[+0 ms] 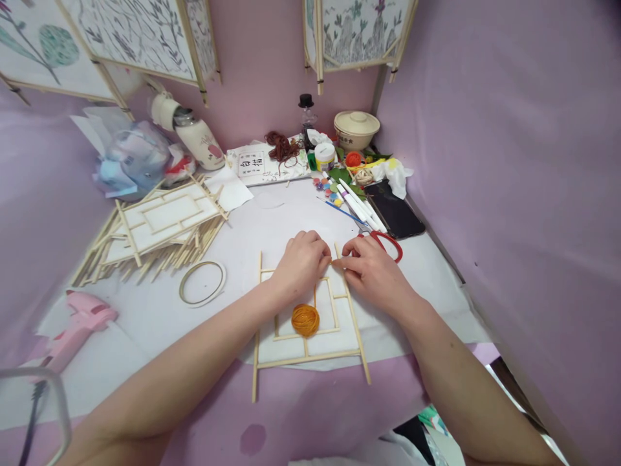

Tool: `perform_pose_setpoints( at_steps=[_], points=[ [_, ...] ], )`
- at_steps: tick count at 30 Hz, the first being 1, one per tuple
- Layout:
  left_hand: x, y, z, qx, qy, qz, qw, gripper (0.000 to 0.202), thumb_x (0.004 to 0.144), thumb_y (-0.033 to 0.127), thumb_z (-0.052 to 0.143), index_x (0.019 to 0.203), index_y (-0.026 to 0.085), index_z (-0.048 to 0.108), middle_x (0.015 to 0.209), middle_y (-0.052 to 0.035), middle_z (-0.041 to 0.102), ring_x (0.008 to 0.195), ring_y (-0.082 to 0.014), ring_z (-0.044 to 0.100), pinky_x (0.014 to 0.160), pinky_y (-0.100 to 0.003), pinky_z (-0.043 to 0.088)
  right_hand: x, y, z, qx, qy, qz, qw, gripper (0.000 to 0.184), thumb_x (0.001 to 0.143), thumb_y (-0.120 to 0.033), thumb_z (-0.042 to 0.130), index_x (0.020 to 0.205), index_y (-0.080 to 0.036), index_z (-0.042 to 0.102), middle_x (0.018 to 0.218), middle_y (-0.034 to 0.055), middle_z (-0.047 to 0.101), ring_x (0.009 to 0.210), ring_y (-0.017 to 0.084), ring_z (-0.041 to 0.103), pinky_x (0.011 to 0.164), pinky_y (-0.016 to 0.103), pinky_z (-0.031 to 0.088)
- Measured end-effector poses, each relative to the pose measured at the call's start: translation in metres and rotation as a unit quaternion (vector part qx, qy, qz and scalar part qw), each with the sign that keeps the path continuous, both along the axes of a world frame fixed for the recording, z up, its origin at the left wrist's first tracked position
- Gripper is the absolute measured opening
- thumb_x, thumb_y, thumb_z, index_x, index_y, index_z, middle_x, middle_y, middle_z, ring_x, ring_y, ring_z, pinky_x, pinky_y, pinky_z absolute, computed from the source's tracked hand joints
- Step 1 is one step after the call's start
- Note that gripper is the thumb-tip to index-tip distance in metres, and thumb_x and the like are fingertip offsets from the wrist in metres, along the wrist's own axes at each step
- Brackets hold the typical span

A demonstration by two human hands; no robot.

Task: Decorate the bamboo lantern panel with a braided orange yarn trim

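Observation:
A wooden stick frame (310, 356) with white backing lies in front of me, its inner rectangle made of thin strips. On it rests a ball of orange yarn (305, 320), and a strand runs up from it toward my fingers. My left hand (303, 262) is closed in a pinch on the yarn near the frame's top right corner. Opposite it, my right hand (371, 268) pinches at the same spot, fingertips almost touching the left ones. The corner joint is partly hidden by my fingers. Red-handled scissors (391, 244) lie just beyond my right hand.
A roll of tape (202, 283) and a pink glue gun (77, 330) lie to the left. Behind them is a stack of frames and sticks (160, 233). White markers (356, 204), a black phone (395, 210) and a lidded bowl (356, 133) are at the back right. Paper lanterns (361, 32) hang above.

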State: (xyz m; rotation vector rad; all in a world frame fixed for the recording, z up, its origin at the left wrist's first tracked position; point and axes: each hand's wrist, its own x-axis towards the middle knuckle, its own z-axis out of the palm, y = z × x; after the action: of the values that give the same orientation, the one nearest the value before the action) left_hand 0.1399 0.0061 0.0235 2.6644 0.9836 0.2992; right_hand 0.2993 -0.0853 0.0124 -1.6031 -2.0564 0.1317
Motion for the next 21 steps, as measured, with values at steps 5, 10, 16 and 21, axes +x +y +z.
perform_pose_setpoints(
  at_steps=[5,10,16,21],
  points=[
    [-0.0009,-0.002,0.0025,-0.018,-0.005,0.005,1.0,0.017,0.087,0.021,0.053,0.084,0.017,0.069,0.093,-0.0084,0.061,0.092,-0.0249,0.054,0.087,-0.041,0.044,0.0044,0.0002,-0.0011,0.031,0.042,-0.033,0.998,0.03,0.087,-0.006,0.051,0.096,-0.022,0.075,0.095,0.0078,0.061,0.093,0.023,0.05,0.078,0.037,0.045],
    [-0.0009,-0.0033,0.0016,-0.03,-0.006,0.015,0.999,0.017,0.088,0.022,0.053,0.084,0.017,0.068,0.094,-0.0083,0.061,0.093,-0.0255,0.054,0.088,-0.042,0.044,0.0034,0.0009,-0.0013,0.013,0.031,-0.018,0.999,0.028,0.087,-0.006,0.052,0.094,-0.021,0.075,0.093,0.0078,0.06,0.09,0.023,0.05,0.077,0.036,0.044],
    [-0.0001,-0.006,0.0017,-0.027,0.006,0.03,0.999,0.017,0.087,0.021,0.053,0.085,0.017,0.069,0.094,-0.008,0.062,0.093,-0.0253,0.055,0.086,-0.04,0.044,0.0003,0.0005,-0.0009,-0.005,0.022,-0.015,1.0,0.03,0.085,-0.004,0.051,0.097,-0.02,0.075,0.093,0.0079,0.059,0.088,0.022,0.049,0.078,0.036,0.043],
    [0.001,-0.0078,0.0021,-0.021,0.012,0.037,0.999,0.016,0.087,0.02,0.055,0.085,0.017,0.071,0.093,-0.008,0.062,0.092,-0.0253,0.055,0.086,-0.04,0.044,-0.0009,0.0011,-0.0008,-0.015,0.013,-0.006,1.0,0.028,0.087,-0.006,0.05,0.088,-0.02,0.074,0.095,0.0079,0.058,0.091,0.022,0.048,0.08,0.036,0.043]
  ],
)
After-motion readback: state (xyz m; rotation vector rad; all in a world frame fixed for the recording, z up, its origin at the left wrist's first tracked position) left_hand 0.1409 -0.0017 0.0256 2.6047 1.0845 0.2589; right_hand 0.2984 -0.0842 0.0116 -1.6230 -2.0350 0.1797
